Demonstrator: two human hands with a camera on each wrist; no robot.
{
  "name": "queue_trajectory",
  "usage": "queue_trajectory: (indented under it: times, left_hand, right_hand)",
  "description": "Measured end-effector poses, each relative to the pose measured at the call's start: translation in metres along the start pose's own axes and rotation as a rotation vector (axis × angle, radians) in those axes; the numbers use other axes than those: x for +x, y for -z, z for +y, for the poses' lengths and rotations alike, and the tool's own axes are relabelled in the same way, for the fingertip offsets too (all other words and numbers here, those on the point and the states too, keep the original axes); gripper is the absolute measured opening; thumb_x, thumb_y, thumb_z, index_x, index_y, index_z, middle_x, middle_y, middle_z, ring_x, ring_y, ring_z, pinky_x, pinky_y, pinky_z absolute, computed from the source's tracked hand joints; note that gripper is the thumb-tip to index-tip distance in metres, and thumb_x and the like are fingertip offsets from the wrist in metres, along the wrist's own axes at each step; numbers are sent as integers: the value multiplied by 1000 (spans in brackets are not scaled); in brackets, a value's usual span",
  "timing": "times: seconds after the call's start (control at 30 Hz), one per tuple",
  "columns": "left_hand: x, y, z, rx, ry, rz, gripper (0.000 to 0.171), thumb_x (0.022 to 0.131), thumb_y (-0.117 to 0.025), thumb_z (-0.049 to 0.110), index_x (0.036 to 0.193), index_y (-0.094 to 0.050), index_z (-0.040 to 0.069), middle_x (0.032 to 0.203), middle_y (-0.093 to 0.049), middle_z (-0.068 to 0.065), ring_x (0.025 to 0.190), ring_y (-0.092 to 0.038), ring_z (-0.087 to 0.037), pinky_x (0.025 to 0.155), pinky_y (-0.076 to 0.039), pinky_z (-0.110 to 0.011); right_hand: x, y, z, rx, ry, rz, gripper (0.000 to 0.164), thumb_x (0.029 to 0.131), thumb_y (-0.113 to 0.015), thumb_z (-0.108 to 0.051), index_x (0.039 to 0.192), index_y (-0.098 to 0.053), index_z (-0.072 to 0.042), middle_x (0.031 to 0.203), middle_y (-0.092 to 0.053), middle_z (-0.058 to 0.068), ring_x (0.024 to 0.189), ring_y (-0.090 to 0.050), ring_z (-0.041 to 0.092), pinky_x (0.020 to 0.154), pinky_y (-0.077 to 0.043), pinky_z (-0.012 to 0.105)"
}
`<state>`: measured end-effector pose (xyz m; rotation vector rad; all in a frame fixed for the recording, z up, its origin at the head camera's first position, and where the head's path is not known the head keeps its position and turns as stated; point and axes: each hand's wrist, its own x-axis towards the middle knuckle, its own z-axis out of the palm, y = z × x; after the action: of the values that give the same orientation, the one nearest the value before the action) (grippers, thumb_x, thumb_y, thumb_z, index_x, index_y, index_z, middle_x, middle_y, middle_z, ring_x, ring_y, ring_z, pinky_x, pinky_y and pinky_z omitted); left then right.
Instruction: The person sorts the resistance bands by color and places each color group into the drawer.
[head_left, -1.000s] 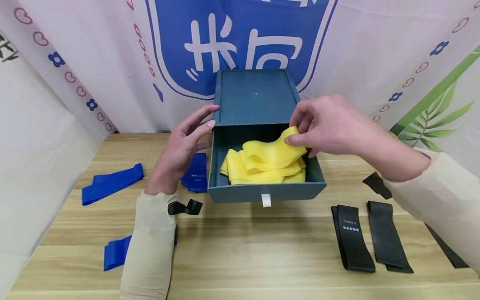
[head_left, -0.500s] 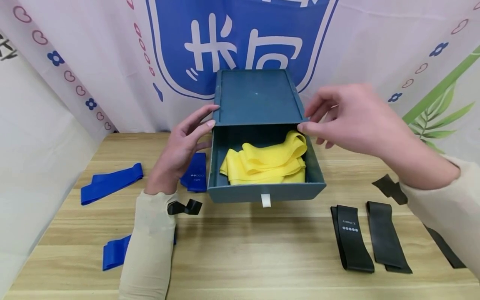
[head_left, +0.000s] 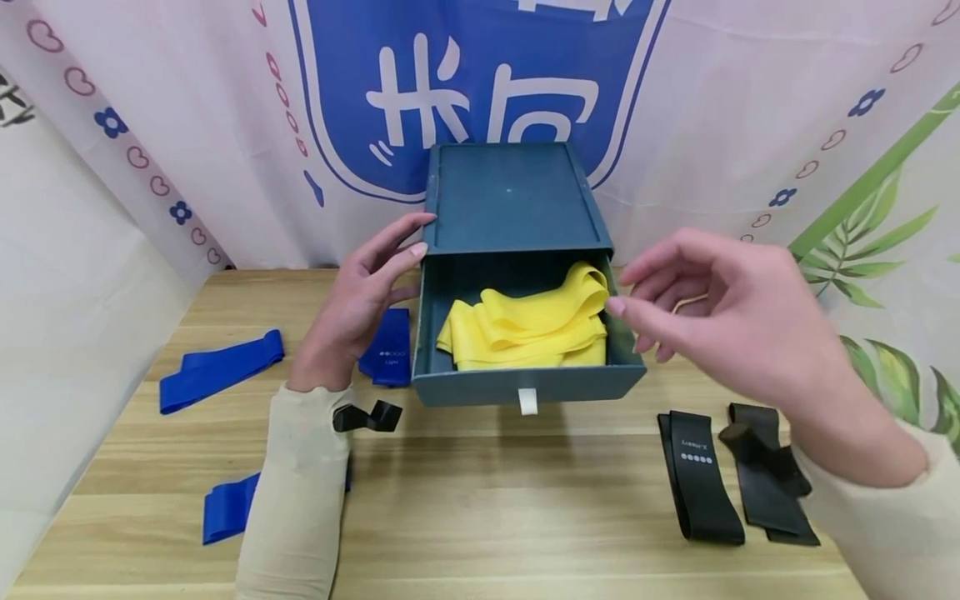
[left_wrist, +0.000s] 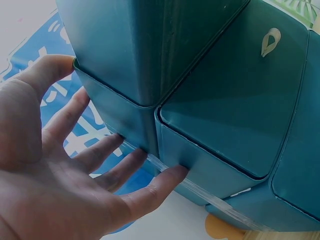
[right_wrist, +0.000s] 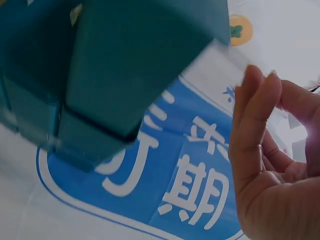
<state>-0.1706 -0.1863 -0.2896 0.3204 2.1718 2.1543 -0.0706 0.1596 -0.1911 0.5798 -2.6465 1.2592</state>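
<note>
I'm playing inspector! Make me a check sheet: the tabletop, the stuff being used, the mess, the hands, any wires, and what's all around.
Surface: light wooden table with visible grain.
Job's things: dark teal box, its drawer pulled out; folded yellow bands inside.
Clutter: blue bands left of the box; black bands to the right.
Left hand: fingertips touch the box's left side.
Right hand: beside the drawer, fingers bent, holding nothing.
Cables: nothing seen.
Surroundings: pale curtain behind, with a blue sign printed on it.
</note>
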Motion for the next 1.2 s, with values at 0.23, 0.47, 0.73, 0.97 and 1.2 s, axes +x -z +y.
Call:
queue_trajectory:
  times: [0.23, 0.47, 0.73, 0.97, 1.2]
  left_hand:
    - [0, 0, -1, 7, -3, 4, 45, 112, -57, 33, 157, -57, 29, 172, -41, 6, 149, -47, -29, 119, -47, -65]
    - [1, 0, -1, 3, -13, 2, 44, 112, -56, 33, 156, -57, 29, 171, -42, 6, 148, -48, -27, 118, -48, -64]
    - [0, 0, -3, 3, -17, -1, 44, 112, -56, 32, 156, -57, 28, 170, -42, 6, 147, -48, -27, 117, -50, -62]
    - [1, 0, -3, -1, -15, 3, 44, 113, -55, 32, 157, -56, 28, 171, -42, 7, 148, -48, -27, 118, -48, -64]
    - [1, 0, -2, -2, -9, 4, 44, 113, -54, 32, 157, -56, 28, 171, -42, 7, 148, -47, -26, 118, -48, -64]
  right_hand:
    - [-26, -30, 11, 45, 155, 36, 27, 87, -89, -3, 104, -75, -19, 87, -76, -15, 67, -73, 5, 57, -62, 26]
    - [-39, -58, 8, 33, 248, 25, 26, 85, -90, -4, 101, -76, -17, 86, -76, -16, 70, -69, -2, 59, -60, 18]
    - [-41, -80, 15, 86, 292, 12, 23, 84, -89, 0, 97, -77, -14, 83, -79, -9, 70, -71, -4, 60, -59, 15]
    - [-36, -90, 20, 33, 372, 68, 23, 82, -90, 0, 97, -75, -10, 84, -81, -6, 70, -73, -2, 61, -58, 12]
    - [-29, -95, 25, 5, 422, 118, 26, 79, -92, -2, 97, -74, -9, 83, -81, -4, 69, -75, 2, 63, -59, 13]
